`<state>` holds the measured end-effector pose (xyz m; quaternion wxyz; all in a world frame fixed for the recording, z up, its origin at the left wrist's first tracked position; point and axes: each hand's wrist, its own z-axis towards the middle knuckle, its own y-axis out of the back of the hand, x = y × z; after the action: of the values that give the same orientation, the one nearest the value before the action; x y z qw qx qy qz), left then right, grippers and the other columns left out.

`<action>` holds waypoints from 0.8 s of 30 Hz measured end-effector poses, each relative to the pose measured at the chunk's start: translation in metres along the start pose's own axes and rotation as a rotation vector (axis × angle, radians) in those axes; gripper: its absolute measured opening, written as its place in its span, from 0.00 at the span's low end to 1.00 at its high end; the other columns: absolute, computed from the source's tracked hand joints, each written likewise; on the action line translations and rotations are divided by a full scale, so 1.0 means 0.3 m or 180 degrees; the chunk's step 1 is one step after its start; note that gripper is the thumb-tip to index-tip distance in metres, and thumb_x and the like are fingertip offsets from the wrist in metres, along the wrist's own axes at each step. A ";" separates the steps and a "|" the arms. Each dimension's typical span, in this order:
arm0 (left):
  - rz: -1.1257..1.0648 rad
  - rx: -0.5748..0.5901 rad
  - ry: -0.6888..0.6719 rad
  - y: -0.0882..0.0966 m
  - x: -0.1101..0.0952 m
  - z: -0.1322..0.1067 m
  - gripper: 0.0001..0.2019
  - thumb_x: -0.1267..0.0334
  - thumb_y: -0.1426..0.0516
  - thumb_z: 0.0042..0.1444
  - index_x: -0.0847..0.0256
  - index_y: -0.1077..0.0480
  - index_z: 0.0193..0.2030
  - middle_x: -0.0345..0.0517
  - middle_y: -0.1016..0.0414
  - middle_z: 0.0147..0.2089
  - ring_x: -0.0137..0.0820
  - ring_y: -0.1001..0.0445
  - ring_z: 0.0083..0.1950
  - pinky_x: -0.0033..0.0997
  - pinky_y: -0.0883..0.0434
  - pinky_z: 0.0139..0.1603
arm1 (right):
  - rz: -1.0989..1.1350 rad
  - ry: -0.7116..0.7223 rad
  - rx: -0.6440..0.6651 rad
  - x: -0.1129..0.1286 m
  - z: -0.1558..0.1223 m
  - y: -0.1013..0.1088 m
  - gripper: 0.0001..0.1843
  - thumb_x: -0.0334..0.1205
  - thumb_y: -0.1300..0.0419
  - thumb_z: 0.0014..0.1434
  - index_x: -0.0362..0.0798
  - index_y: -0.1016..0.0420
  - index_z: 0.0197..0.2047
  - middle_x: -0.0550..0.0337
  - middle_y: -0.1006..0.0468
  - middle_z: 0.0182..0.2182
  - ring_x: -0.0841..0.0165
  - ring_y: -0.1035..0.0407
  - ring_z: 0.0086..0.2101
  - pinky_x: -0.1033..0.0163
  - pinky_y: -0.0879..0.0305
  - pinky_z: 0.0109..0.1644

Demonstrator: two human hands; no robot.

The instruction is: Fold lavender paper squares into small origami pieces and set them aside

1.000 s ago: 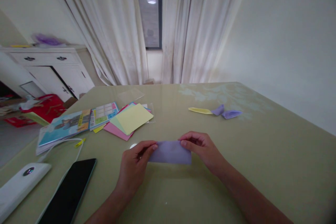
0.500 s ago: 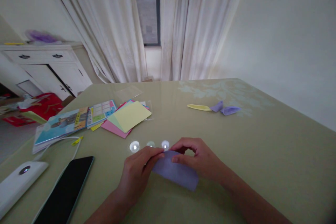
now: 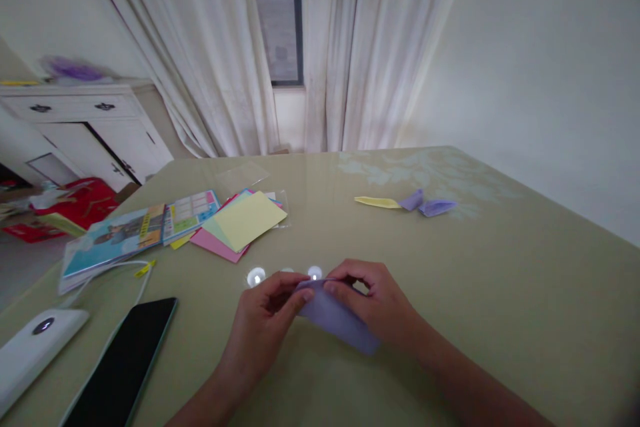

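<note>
A folded purple paper (image 3: 336, 321) is held just above the olive-green table (image 3: 500, 280), tilted down to the right. My left hand (image 3: 263, 327) pinches its upper left corner. My right hand (image 3: 373, 303) pinches the top edge right beside it, fingers curled over the paper. The fingertips of both hands nearly touch at the paper's top. Part of the paper is hidden under my right hand.
A stack of coloured paper sheets (image 3: 240, 223) and a printed booklet (image 3: 117, 243) lie at the left. A black phone (image 3: 123, 363) and a white device (image 3: 33, 347) with a cable sit near the front left edge. Folded yellow and purple pieces (image 3: 405, 203) lie at the back right.
The purple paper went from lying flat and level between my hands to tilted down to the right. Both hands drew together at its upper left end.
</note>
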<state>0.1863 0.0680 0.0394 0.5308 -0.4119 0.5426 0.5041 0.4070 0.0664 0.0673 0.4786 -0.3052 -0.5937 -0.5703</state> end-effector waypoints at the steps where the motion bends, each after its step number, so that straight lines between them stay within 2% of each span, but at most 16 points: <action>1: -0.0074 0.0020 0.0037 0.000 0.001 0.003 0.10 0.53 0.32 0.60 0.56 0.15 0.41 0.44 0.13 0.34 0.34 0.16 0.33 0.26 0.20 0.35 | 0.0016 -0.0041 -0.0035 -0.001 0.001 0.000 0.09 0.43 0.33 0.64 0.50 0.12 0.38 0.59 0.14 0.33 0.65 0.23 0.35 0.65 0.35 0.35; 4: -0.0068 0.0181 0.0107 0.001 0.001 0.010 0.10 0.54 0.32 0.60 0.58 0.14 0.37 0.44 0.16 0.30 0.32 0.19 0.30 0.25 0.22 0.32 | 0.0098 -0.0131 0.0082 -0.005 0.002 0.000 0.09 0.44 0.32 0.63 0.50 0.12 0.40 0.59 0.13 0.33 0.64 0.23 0.35 0.65 0.35 0.33; 10: -0.0480 0.0277 0.0339 -0.010 -0.010 0.012 0.15 0.50 0.31 0.58 0.60 0.15 0.42 0.46 0.15 0.34 0.34 0.18 0.34 0.29 0.20 0.36 | 0.0211 -0.0171 -0.0150 -0.007 0.007 0.007 0.13 0.48 0.34 0.65 0.48 0.12 0.38 0.57 0.13 0.32 0.64 0.24 0.33 0.63 0.36 0.34; 14: -0.0381 0.0508 0.0390 -0.016 -0.020 0.009 0.16 0.48 0.31 0.58 0.62 0.16 0.37 0.46 0.17 0.31 0.32 0.21 0.32 0.28 0.23 0.34 | 0.0253 -0.0146 0.0094 -0.007 0.010 0.008 0.12 0.47 0.32 0.62 0.48 0.12 0.38 0.57 0.14 0.31 0.65 0.26 0.32 0.64 0.37 0.34; 17: -0.0618 0.0503 0.0548 -0.025 -0.018 0.001 0.19 0.46 0.30 0.58 0.62 0.17 0.42 0.48 0.15 0.36 0.35 0.19 0.36 0.30 0.22 0.38 | 0.0474 -0.0243 0.0037 -0.007 0.008 -0.004 0.13 0.49 0.32 0.63 0.48 0.13 0.36 0.58 0.16 0.30 0.67 0.28 0.31 0.64 0.37 0.33; 19: -0.0732 0.0577 0.0666 -0.032 -0.012 -0.003 0.21 0.44 0.30 0.57 0.63 0.18 0.41 0.49 0.15 0.37 0.36 0.18 0.38 0.32 0.22 0.40 | 0.0724 -0.0345 -0.0038 -0.010 0.008 -0.010 0.15 0.51 0.32 0.62 0.47 0.14 0.35 0.58 0.18 0.29 0.68 0.30 0.29 0.65 0.38 0.31; 22: -0.0628 0.0847 0.0758 -0.037 -0.002 -0.008 0.22 0.43 0.31 0.57 0.64 0.19 0.35 0.47 0.17 0.32 0.34 0.21 0.33 0.30 0.25 0.36 | 0.0959 -0.0528 0.0168 -0.016 0.011 -0.009 0.19 0.55 0.29 0.59 0.46 0.16 0.33 0.60 0.21 0.26 0.70 0.34 0.26 0.65 0.41 0.29; 24: -0.0578 0.0954 0.0764 -0.038 0.003 -0.011 0.21 0.44 0.32 0.59 0.64 0.18 0.35 0.46 0.19 0.30 0.32 0.23 0.31 0.29 0.28 0.34 | 0.1015 -0.0618 0.0320 -0.018 0.012 -0.006 0.21 0.57 0.28 0.58 0.45 0.17 0.32 0.62 0.24 0.24 0.71 0.36 0.25 0.66 0.43 0.28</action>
<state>0.1968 0.0631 0.0370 0.5609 -0.4327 0.6315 0.3152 0.4066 0.0706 0.0620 0.5180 -0.4247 -0.6090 -0.4248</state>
